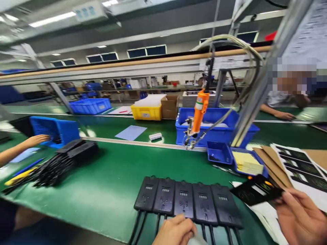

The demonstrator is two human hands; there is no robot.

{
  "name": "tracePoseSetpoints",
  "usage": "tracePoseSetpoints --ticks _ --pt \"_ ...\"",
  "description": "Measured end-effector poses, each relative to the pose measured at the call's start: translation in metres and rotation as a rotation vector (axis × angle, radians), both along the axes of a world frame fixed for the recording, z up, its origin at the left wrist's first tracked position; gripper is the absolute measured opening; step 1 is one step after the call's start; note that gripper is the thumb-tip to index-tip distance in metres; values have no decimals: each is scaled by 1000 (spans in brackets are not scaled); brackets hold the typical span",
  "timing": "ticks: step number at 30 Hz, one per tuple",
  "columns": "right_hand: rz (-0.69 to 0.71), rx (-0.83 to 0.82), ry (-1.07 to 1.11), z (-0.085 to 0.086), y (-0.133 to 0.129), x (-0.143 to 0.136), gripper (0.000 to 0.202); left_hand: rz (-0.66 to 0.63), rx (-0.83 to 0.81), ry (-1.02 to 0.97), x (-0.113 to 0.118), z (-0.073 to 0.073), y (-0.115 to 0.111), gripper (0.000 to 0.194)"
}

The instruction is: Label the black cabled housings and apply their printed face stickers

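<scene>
Several flat black boxes with small digit windows and cables, such as the middle box (184,200), lie side by side on the green bench. My left hand (176,231) is at the lower end of the middle boxes, its fingers curled. A whitish thing (196,240) shows beside it at the bottom edge, too cut off to name. In my right hand (301,214), thumb and fingers pinch the edge of a black label (257,190) with a white rectangle and an orange spot. That label hangs tilted, to the right of the row.
Right of the row lie printed label sheets (298,163) and a small tray (249,163) with yellow pads. An orange power screwdriver (199,110) hangs before a blue bin (245,131). At left, a co-worker's hand (38,139) touches a blue crate (67,131) near a cabled pile (63,160).
</scene>
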State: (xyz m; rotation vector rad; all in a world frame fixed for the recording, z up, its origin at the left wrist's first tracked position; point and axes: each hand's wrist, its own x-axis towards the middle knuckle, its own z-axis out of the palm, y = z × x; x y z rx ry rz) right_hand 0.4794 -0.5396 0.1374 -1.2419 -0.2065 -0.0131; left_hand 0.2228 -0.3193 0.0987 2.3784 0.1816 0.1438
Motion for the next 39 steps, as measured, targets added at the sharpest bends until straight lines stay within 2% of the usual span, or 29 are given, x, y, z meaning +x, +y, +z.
tracePoseSetpoints --ticks 2,6,10,12,16,23,31,39 --pt "8 64 53 -2 2 3 45 -72 46 59 9 0 -14 29" --pt "119 61 173 -11 19 12 48 -112 131 160 32 0 -36 36" --pt "225 4 236 -21 27 19 50 -171 374 399 53 3 -51 79" --pt "296 -58 262 -25 30 21 49 -198 497 434 58 6 -58 92" --pt "430 -196 280 -32 36 20 47 -163 712 437 62 9 -72 89" --pt "468 -328 176 -42 46 17 48 -172 889 344 63 0 -78 83" --pt "474 -385 110 -44 47 18 48 -118 918 213 59 -12 -82 78" --pt "479 -409 76 -43 47 17 47 -102 895 168 59 -14 -81 74"
